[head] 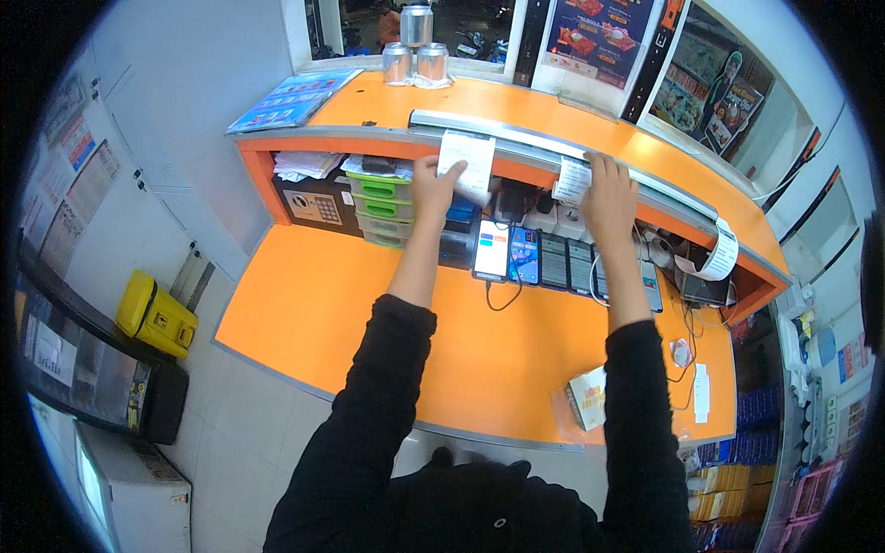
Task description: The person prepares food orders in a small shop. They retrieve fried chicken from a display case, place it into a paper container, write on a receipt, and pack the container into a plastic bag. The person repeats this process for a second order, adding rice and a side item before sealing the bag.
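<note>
My left hand (434, 192) holds a white printed paper slip (467, 160) by its left edge, the thumb lying over its front. The slip's top overlaps the metal ticket rail (511, 128) on the shelf edge. Farther right, my right hand (610, 200) is raised with its fingertips at the rail. They cover the right side of a second paper slip (572, 181), which hangs below the rail; whether they pinch it is hidden. Below the hands, several smartphones (524, 254) stand in a row at the back of the orange counter (332, 304).
A small safe (314, 207) and green-fronted drawers (380, 190) fill the left shelf space. Cables (503, 307) trail from the phones. A curled printed strip (722, 252) hangs at right. A small box (589, 399) lies near the front edge. Stacked cans (416, 52) stand on the upper ledge.
</note>
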The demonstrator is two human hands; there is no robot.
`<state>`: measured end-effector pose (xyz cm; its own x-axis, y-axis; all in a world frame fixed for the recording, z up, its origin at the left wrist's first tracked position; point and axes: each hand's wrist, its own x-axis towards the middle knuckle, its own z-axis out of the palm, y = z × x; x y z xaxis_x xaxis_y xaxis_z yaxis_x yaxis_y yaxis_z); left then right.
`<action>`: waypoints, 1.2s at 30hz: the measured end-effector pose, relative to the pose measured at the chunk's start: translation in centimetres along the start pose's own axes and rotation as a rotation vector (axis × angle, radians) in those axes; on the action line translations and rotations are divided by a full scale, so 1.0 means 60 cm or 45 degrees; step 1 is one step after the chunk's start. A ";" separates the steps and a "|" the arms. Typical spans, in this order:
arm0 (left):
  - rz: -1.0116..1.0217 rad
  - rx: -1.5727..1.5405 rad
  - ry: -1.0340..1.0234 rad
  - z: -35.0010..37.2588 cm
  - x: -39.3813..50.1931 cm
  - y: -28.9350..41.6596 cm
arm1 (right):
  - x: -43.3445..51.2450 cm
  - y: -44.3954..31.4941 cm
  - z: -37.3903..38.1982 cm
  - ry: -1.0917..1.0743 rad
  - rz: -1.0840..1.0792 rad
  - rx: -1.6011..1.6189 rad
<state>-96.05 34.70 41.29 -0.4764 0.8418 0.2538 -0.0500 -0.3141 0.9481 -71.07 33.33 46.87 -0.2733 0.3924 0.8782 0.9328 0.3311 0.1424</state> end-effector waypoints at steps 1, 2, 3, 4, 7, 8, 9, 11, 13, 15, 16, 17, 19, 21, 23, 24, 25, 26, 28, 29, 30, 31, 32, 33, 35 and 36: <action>0.088 -0.059 -0.169 -0.009 -0.006 -0.002 | -0.009 -0.019 -0.003 -0.029 0.172 0.217; 0.136 -0.045 -0.280 -0.020 -0.018 -0.001 | -0.024 -0.045 -0.007 -0.077 0.337 0.438; 0.145 -0.014 -0.406 -0.029 -0.038 0.001 | -0.036 -0.072 -0.009 -0.441 0.686 0.996; 0.165 -0.011 -0.475 -0.039 -0.066 0.003 | -0.050 -0.097 -0.013 -0.772 0.840 1.347; 0.050 -0.014 -0.672 -0.078 -0.172 0.014 | -0.088 -0.168 -0.037 -0.819 1.128 2.258; 0.013 -0.038 -0.691 -0.090 -0.208 0.017 | -0.097 -0.174 -0.052 -0.749 1.173 2.393; -0.010 -0.078 -0.709 -0.103 -0.241 0.022 | -0.103 -0.182 -0.068 -0.716 1.273 2.492; -0.040 -0.096 -0.736 -0.125 -0.302 0.033 | -0.111 -0.185 -0.106 -0.671 1.215 2.472; -0.093 -0.158 -0.741 -0.142 -0.350 0.045 | -0.111 -0.184 -0.139 -0.658 1.159 2.437; -0.191 -0.244 -0.728 -0.154 -0.389 0.059 | -0.107 -0.182 -0.162 -0.667 1.056 2.441; -0.196 -0.260 -0.727 -0.159 -0.403 0.065 | -0.105 -0.182 -0.168 -0.677 1.042 2.387; -0.202 -0.276 -0.726 -0.164 -0.416 0.073 | -0.102 -0.183 -0.173 -0.686 1.074 2.333; -0.220 -0.296 -0.736 -0.173 -0.437 0.087 | -0.097 -0.187 -0.175 -0.705 1.063 2.334; -0.227 -0.306 -0.760 -0.181 -0.452 0.100 | -0.090 -0.191 -0.173 -0.703 1.051 2.358; -0.265 -0.308 -0.770 -0.187 -0.460 0.111 | -0.083 -0.194 -0.173 -0.708 1.076 2.343; -0.264 -0.339 -0.781 -0.189 -0.462 0.114 | -0.080 -0.195 -0.175 -0.677 1.016 2.380; -0.284 -0.285 -0.763 -0.189 -0.462 0.116 | -0.077 -0.196 -0.178 -0.662 1.007 2.378; -0.285 -0.261 -0.751 -0.189 -0.461 0.117 | -0.074 -0.197 -0.182 -0.641 1.005 2.368; -0.280 -0.237 -0.736 -0.187 -0.456 0.116 | -0.069 -0.197 -0.194 -0.630 0.990 2.383; -0.276 -0.237 -0.731 -0.185 -0.453 0.114 | -0.068 -0.197 -0.200 -0.617 0.986 2.391; -0.273 -0.240 -0.726 -0.183 -0.451 0.111 | -0.067 -0.196 -0.206 -0.610 0.976 2.370; -0.282 -0.251 -0.730 -0.181 -0.448 0.109 | -0.067 -0.196 -0.212 -0.598 0.962 2.354; -0.290 -0.261 -0.737 -0.179 -0.447 0.106 | -0.066 -0.194 -0.216 -0.607 0.941 2.338; -0.314 -0.257 -0.724 -0.177 -0.446 0.105 | -0.065 -0.193 -0.219 -0.583 0.945 2.318; -0.323 -0.270 -0.768 -0.173 -0.448 0.103 | -0.063 -0.189 -0.220 -0.561 0.929 2.291; -0.341 -0.259 -0.777 -0.171 -0.449 0.103 | -0.061 -0.188 -0.218 -0.573 0.951 2.262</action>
<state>-92.55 5.54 38.36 0.1509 0.9793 0.1350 -0.2888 -0.0869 0.9534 -77.48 16.91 48.01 -0.3021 0.8916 0.3372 -0.2954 0.2488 -0.9224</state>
